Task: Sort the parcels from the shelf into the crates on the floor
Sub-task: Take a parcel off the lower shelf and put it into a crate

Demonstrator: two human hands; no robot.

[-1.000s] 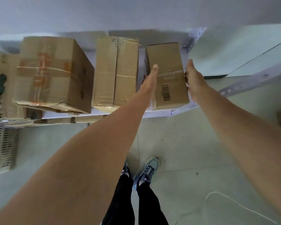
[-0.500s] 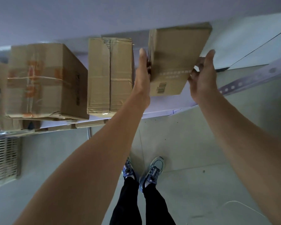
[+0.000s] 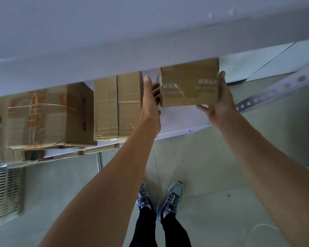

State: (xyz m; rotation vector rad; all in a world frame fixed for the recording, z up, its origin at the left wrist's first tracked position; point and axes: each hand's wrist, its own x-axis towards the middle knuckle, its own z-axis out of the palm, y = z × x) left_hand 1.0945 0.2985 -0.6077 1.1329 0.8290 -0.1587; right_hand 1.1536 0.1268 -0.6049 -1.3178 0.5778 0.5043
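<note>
Parcel [image 3: 189, 84]: small brown carton with clear tape and pale print on the face toward the camera, held above the shelf's [image 3: 177, 120] right end.
Left hand [image 3: 150, 104]: holds the parcel's left end, fingers bent against it.
Right hand [image 3: 219, 104]: thumb up the right end, fingers curled under the bottom edge.
Shelf: white board, with a big box [image 3: 48, 116] left and a taped box [image 3: 118, 106] mid-shelf.
Room: grey floor [image 3: 212, 166].
Change: the barcode face has turned out of sight, and the parcel is now level.
</note>
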